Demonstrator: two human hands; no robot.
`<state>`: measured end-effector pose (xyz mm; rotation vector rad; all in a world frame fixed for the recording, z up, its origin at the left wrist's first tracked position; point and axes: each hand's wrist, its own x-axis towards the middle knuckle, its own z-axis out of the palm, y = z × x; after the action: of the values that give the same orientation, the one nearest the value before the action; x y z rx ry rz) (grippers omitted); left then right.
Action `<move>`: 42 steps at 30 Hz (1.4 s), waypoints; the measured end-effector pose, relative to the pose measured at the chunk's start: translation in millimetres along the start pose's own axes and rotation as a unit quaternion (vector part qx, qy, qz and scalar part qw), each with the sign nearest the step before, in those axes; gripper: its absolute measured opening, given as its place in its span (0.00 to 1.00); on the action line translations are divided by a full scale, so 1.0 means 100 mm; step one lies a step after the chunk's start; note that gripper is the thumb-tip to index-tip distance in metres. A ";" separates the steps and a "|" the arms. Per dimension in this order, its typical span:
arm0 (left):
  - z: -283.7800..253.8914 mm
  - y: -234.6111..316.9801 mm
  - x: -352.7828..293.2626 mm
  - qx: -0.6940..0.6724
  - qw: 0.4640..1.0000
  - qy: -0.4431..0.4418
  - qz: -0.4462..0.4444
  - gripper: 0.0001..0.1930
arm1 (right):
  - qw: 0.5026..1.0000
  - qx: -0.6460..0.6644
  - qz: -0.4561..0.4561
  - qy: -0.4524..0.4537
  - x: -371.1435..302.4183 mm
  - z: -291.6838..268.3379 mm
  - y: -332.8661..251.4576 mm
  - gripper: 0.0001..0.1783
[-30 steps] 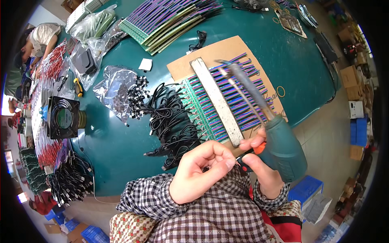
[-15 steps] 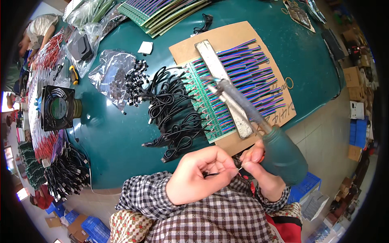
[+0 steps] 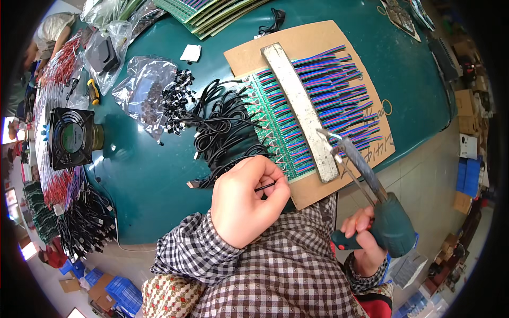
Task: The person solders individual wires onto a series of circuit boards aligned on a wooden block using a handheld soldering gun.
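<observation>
My left hand (image 3: 246,204) is closed at the board's near corner, pinching a thin black cable (image 3: 265,186). In my right hand (image 3: 366,241), near the lap, is a green-handled soldering gun (image 3: 395,225). Its metal tip points up and left, over the near end of a worn whitish bar (image 3: 299,108). That bar lies across a green circuit board panel (image 3: 270,114) and the rows of bundled coloured wires (image 3: 344,90) beside it. Several black USB cables (image 3: 220,130) run to the panel's left edge. Beneath everything is a brown cardboard sheet (image 3: 313,197).
A clear bag (image 3: 146,95) with small black connectors spilling out lies left of the cables. Farther left stand a black fan (image 3: 71,139) and a yellow-handled screwdriver (image 3: 93,91). Stacked green panels (image 3: 212,16) sit at the back. Another person's arm (image 3: 59,40) shows far left.
My hands have moved apart. The left went up and left to the panel's near corner with the cable; the right went down and right, drawing the soldering gun's tip off the panel's middle.
</observation>
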<state>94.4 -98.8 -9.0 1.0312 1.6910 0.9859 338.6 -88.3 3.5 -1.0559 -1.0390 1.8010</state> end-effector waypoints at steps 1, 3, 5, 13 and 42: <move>0.02 0.02 0.01 0.039 0.999 0.015 0.009 0.04 | 1.000 -0.011 -0.014 -0.017 -0.06 -0.08 0.02 0.25; 0.07 -0.01 0.01 0.054 0.997 0.042 0.021 0.04 | 0.999 -0.006 0.019 -0.035 -0.19 -0.17 -0.03 0.23; 0.09 -0.01 0.02 0.069 0.995 0.062 0.036 0.05 | 0.998 -0.006 0.034 -0.045 -0.29 -0.19 -0.01 0.28; 0.03 0.07 0.03 0.093 0.995 0.025 0.005 0.04 | 0.996 -0.076 0.036 0.028 -0.40 -0.17 0.06 0.26; -0.01 0.08 0.03 0.081 0.997 0.007 0.004 0.04 | 0.982 -0.187 0.012 -0.014 -0.36 -0.22 0.15 0.20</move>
<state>94.2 -93.3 -2.0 1.1373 1.8032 0.8747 367.7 -120.0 -7.3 -1.2696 -1.4266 1.6796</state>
